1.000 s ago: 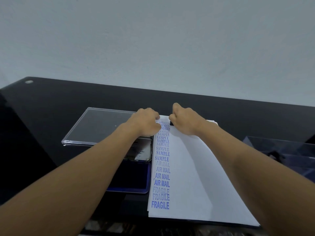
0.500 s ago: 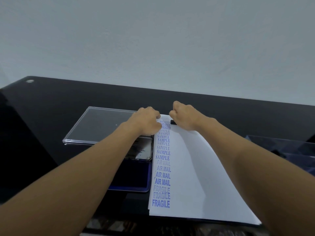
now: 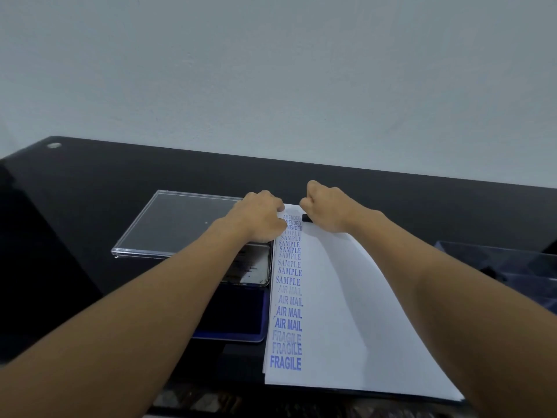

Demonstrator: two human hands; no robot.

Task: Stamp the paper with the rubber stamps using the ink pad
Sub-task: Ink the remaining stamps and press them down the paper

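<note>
Hands: right hand (image 3: 327, 209) grips a black stamp (image 3: 306, 218), left hand (image 3: 259, 214) clenched on blue-lettered white paper (image 3: 331, 297).

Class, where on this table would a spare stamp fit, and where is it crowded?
Free: bare table left of the clear lid, and the far strip along the wall. Crowded: the top of the paper, where the left hand nears the right hand gripping the stamp; ink pad borders it.

The white paper (image 3: 346, 297) is showing blue stamped words in a column down its left edge, near to far: FRAGILE, AIR MAIL, SAMPLE, AMENDED.
</note>
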